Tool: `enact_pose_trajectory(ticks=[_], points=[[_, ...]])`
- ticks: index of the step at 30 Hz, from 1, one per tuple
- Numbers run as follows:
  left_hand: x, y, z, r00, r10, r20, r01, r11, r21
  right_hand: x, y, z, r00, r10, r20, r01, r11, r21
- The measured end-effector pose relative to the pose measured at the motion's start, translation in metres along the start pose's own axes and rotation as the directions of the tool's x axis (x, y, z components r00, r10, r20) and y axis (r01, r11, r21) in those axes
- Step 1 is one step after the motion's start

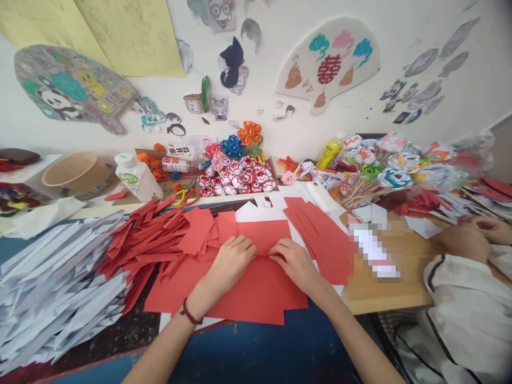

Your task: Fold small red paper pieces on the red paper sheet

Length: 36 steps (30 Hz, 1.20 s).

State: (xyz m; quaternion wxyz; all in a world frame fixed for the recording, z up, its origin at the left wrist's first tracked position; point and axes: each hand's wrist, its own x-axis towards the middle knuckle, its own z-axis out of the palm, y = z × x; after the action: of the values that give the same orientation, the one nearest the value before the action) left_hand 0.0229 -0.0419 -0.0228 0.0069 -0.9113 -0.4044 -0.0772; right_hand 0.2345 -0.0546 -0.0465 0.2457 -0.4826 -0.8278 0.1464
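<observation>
Hands, left (pixel 234 256) and right (pixel 295 262): pinching red sheet (pixel 264 234) | striped pot (pixel 260 158): orange flowers (pixel 250 133) | white-capped bottle (pixel 140 180): contents unclear

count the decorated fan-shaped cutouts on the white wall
2: a grey fan-shaped cutout with multicoloured pictures at the upper left, and a white fan-shaped cutout high up, right of centre.

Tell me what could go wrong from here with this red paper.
The red sheet could crease crookedly if the left hand and right hand press unevenly at its near edge. The left hand might scatter the red paper strips piled beside it. The white-capped bottle, standing just behind those strips, could get knocked over.
</observation>
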Motion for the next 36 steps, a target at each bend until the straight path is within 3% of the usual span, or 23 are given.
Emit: enact_pose_trajectory(ticks=[4,9,15,20,24,28,31,36], points=[[-0.012,-0.001,0.002,0.989,0.149,-0.017,-0.147,0.984,0.102,-0.013,0.001,0.001,0.980,-0.198,0.004,0.191,0.937,-0.292],[-0.025,0.000,0.006,0.954,0.296,-0.050,-0.278,0.935,0.221,-0.022,-0.007,-0.003,0.948,-0.314,0.049,0.305,0.857,-0.415],[-0.024,0.001,0.005,0.981,0.195,-0.005,-0.193,0.974,0.122,-0.016,-0.010,0.000,0.979,-0.203,0.033,0.196,0.872,-0.449],[-0.015,0.004,0.010,0.973,0.220,-0.068,-0.211,0.970,0.121,-0.010,-0.008,0.006,0.938,-0.346,0.035,0.306,0.773,-0.555],[-0.016,0.010,0.009,0.980,0.118,-0.161,-0.113,0.993,0.040,-0.011,-0.014,0.009,0.928,-0.365,-0.073,0.287,0.825,-0.486],[-0.028,0.013,0.001,0.983,0.084,-0.164,-0.106,0.986,-0.129,-0.014,-0.026,0.010,0.936,-0.329,-0.127,0.283,0.915,-0.288],[-0.041,0.012,-0.007,0.985,0.065,-0.160,-0.098,0.973,-0.207,-0.013,-0.036,0.009,0.928,-0.345,-0.142,0.312,0.926,-0.213],[-0.069,0.006,-0.020,0.977,-0.072,-0.199,0.000,0.940,-0.341,-0.004,-0.057,0.007,0.923,-0.345,-0.173,0.319,0.934,-0.158]])
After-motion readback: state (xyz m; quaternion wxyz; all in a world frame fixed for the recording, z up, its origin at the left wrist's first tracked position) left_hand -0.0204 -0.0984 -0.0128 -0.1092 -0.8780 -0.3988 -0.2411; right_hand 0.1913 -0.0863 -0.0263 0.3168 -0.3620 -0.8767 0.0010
